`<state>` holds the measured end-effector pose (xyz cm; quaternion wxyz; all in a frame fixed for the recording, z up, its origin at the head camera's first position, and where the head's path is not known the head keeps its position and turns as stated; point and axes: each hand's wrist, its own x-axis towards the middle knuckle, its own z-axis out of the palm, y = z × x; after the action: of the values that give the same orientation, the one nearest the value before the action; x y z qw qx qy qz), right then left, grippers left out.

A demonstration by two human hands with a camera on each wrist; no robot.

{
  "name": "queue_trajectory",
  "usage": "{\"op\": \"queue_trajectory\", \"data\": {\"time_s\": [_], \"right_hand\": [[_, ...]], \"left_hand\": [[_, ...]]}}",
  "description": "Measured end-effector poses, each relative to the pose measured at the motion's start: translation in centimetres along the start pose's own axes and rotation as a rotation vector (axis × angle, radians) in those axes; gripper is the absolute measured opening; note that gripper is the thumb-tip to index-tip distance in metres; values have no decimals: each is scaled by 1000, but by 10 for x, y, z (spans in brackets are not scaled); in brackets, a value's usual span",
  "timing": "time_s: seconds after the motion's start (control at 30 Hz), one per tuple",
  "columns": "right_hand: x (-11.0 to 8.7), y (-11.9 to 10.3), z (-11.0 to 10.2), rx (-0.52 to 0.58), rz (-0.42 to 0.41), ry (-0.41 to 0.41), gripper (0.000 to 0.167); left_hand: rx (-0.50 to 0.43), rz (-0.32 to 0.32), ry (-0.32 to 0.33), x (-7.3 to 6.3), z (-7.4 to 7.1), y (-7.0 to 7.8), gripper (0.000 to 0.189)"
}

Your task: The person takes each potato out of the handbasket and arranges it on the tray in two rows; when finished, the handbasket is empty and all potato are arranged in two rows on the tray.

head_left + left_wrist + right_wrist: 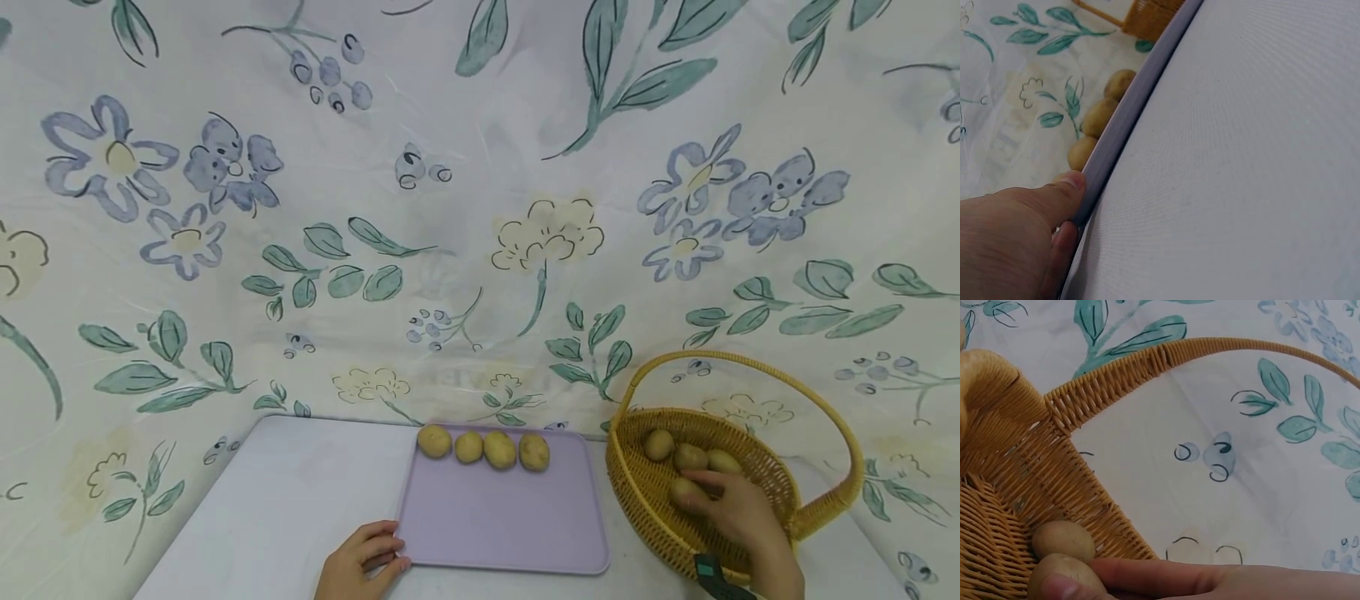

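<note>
We see the right hand [738,510] reaching down into a wicker basket [651,532], its thumb and fingers pinching a potato [684,495]. In the right wrist view the thumb lies across that potato, with another potato [1063,540] just behind it, close against the woven wall. From the head view we count three loose potatoes [690,457] in the basket, grouped beyond the pinched one. The basket stands to the right of a lilac tray [501,525], and its arched handle [750,358] rises over the opening.

On the tray we find four more potatoes [500,450] in a row along the far edge; the leftmost sits in the far left corner, while the right part of that edge has none beside it. The left hand [362,560] holds the tray's left rim close to the near corner; in the left wrist view we see the thumb on the rim and a finger against its outer side.

Tray and basket both rest on a white table [300,492]. Behind it we see a pale fabric [450,250] printed with blue flowers and green leaves, and at the right wrist a black strap [720,585] with a green patch
</note>
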<state>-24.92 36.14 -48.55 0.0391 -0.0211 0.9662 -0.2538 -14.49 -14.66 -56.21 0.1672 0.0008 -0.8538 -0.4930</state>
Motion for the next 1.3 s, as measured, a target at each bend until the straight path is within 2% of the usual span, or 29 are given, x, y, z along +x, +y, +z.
{"op": "queue_trajectory", "data": {"time_s": [0.17, 0.4, 0.6, 1.0, 1.13, 1.3], "right_hand": [[-1, 0, -2, -6, 5, 19, 60], [-3, -1, -5, -4, 76, 26, 74], [-5, -4, -7, 9, 73, 53, 77], [-9, -12, -12, 70, 45, 148, 68], [-11, -16, -15, 72, 43, 154, 67], [-13, -22, -18, 92, 82, 128, 70]], "left_hand": [[-4, 33, 28, 0, 1, -1, 22], [-1, 55, 50, -1, 3, -3, 24], [-5, 83, 66, -1, 4, -6, 26], [17, -6, -3, 0, -1, 1, 20], [14, 7, 1, 0, -1, 2, 19], [21, 39, 27, 0, 0, 0, 22]]}}
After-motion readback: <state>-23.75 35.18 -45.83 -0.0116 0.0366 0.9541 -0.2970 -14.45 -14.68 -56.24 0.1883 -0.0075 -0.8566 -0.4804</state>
